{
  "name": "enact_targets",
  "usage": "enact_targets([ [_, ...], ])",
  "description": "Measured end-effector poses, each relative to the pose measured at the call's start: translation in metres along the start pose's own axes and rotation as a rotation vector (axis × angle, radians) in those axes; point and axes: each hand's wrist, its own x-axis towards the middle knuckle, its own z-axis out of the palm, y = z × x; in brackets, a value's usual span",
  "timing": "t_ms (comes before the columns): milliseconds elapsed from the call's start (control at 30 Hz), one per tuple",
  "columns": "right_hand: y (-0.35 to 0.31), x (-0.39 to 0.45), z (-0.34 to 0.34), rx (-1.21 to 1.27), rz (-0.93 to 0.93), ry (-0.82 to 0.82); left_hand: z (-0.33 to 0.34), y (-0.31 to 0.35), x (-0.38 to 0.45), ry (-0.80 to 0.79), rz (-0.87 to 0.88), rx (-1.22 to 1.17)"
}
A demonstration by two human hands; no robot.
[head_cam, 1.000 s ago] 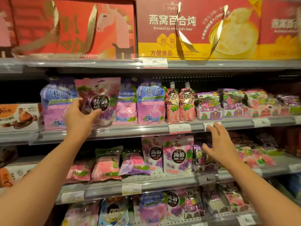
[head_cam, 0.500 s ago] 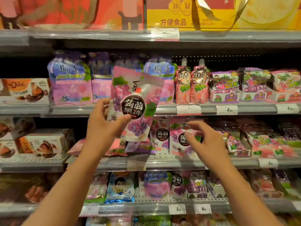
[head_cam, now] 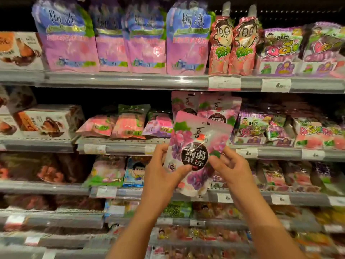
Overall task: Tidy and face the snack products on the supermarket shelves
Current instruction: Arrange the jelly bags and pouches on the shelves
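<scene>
I hold a pink and purple grape jelly pouch [head_cam: 197, 144] with a black round label upright in front of the shelves. My left hand [head_cam: 162, 171] grips its lower left side, thumb across the front. My right hand [head_cam: 229, 165] pinches its right edge. Just behind it, two matching grape jelly pouches [head_cam: 218, 109] stand on the second shelf [head_cam: 127, 148].
Purple plum jelly bags [head_cam: 186, 40] and two cartoon drink pouches [head_cam: 231, 45] line the upper shelf [head_cam: 130, 79]. Pink bags [head_cam: 128, 124] lie flat left of the standing pouches. Chocolate boxes [head_cam: 46, 122] sit far left, QQ candy trays [head_cam: 261, 128] on the right. Lower shelves hold more snacks.
My left hand carried the pouch down and right, from the upper shelf to in front of the second shelf. My right hand came in and took its right edge. The camera tilted down.
</scene>
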Motion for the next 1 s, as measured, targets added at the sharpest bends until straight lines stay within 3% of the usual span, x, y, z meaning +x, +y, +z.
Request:
enact_targets([
  [167,0.019,-0.013,-0.041,0.073,0.104,0.026,0.026,-0.02,-0.021,-0.138,-0.132,0.084],
  [367,0.046,-0.022,-0.08,-0.178,0.155,-0.015,0.047,-0.049,-0.038,-0.273,-0.234,0.136],
  [467,0.056,-0.025,-0.095,-0.271,0.174,-0.059,0.044,-0.069,-0.039,-0.216,-0.223,0.265],
  [667,0.074,-0.041,-0.112,-0.388,0.172,0.032,0.023,-0.117,-0.025,-0.07,-0.372,0.495],
  [1000,0.061,-0.053,-0.123,-0.76,0.221,0.299,0.017,-0.166,0.062,0.118,-0.371,0.437],
])
